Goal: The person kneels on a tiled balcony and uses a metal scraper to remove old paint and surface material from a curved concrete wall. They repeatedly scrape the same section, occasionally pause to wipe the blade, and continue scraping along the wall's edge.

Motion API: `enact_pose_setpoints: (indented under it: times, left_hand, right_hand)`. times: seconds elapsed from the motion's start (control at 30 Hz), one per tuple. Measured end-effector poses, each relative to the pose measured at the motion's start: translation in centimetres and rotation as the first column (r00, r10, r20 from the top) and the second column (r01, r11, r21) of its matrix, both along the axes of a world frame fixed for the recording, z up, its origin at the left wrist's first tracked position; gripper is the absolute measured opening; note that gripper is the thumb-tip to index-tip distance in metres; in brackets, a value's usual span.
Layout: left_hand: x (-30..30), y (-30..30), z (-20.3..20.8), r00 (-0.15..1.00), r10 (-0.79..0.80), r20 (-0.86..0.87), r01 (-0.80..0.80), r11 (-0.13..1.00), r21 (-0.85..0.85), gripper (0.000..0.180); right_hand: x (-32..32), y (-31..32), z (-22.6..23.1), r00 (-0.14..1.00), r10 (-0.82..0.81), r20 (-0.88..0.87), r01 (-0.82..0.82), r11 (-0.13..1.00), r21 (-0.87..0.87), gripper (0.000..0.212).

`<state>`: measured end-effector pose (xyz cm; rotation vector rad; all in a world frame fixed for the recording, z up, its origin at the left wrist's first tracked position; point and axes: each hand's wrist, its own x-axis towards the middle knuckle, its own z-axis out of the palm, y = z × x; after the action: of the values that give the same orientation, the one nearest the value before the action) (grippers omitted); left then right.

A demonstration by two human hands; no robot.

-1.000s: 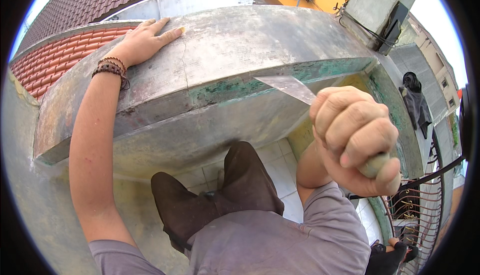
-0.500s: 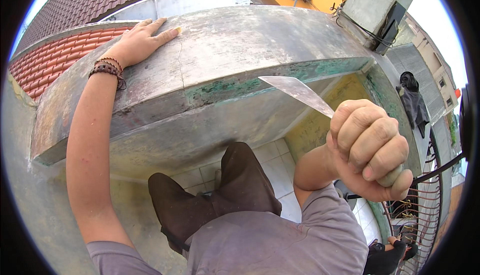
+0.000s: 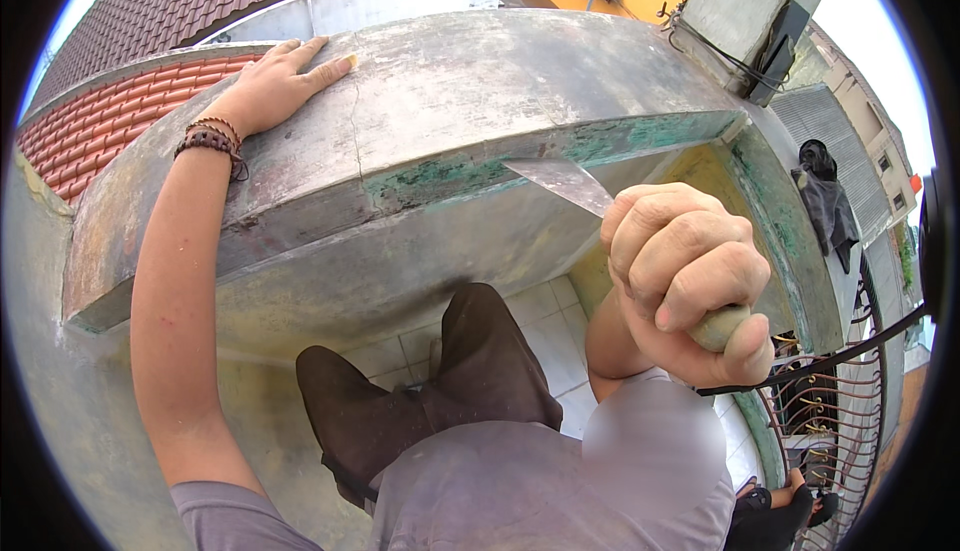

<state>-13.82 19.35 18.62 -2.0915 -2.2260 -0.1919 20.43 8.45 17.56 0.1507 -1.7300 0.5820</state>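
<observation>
My left hand (image 3: 268, 88) lies flat on top of the grey concrete ledge (image 3: 470, 71), fingers spread. Bracelets circle that wrist. In my right hand (image 3: 685, 271) is a paint scraper (image 3: 565, 183), its rounded handle end showing below my curled fingers. The thin, wedge-shaped metal blade points left and away from me. Its tip lies over the ledge's front edge, where patchy green paint (image 3: 430, 183) shows; whether it touches there I cannot tell. A crack runs across the ledge top to the right of my left hand.
Below the ledge are a stained wall (image 3: 400, 251) and white floor tiles (image 3: 540, 346), with my knees close by. At the right stand a concrete post (image 3: 755, 11) with cables, a hanging black cloth (image 3: 826, 201) and a curly metal railing (image 3: 835, 421). Another person (image 3: 775, 516) is at lower right.
My right hand has moved left with the scraper, bringing the blade to the ledge's green-painted front edge. My left hand has stayed almost in place.
</observation>
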Motion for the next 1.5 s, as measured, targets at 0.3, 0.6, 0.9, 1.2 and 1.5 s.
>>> enact_pose_setpoints:
  times: [0.3, 0.6, 0.9, 1.2, 1.5]
  left_hand:
    - [0.0, 0.2, -0.1, 1.0, -0.011, 0.005, 0.011, 1.0, -0.009, 0.079]
    - [0.4, -0.3, 0.2, 1.0, 0.007, -0.008, -0.007, 1.0, -0.008, 0.077]
    - [-0.3, 0.2, -0.1, 0.999, -0.033, -0.019, 0.033, 0.999, 0.001, 0.075]
    - [-0.3, 0.1, -0.2, 1.0, 0.001, -0.016, -0.001, 1.0, 0.0, 0.078]
    - [-0.3, -0.4, -0.1, 1.0, 0.006, -0.006, -0.006, 1.0, 0.001, 0.081]
  right_hand:
    - [0.2, -0.5, 0.5, 0.999, 0.005, -0.04, -0.003, 0.998, 0.057, 0.046]
    - [0.2, 0.2, 0.3, 1.0, 0.03, 0.001, -0.03, 0.999, -0.033, 0.046]
    - [-0.4, -0.1, 0.1, 0.994, 0.1, -0.048, -0.104, 0.99, -0.091, 0.052]
    - [-0.7, -0.4, 0.5, 1.0, 0.011, -0.017, -0.011, 1.0, -0.022, 0.046]
    - [-0.8, 0.2, 0.1, 0.997, 0.073, 0.006, -0.073, 0.997, -0.015, 0.046]
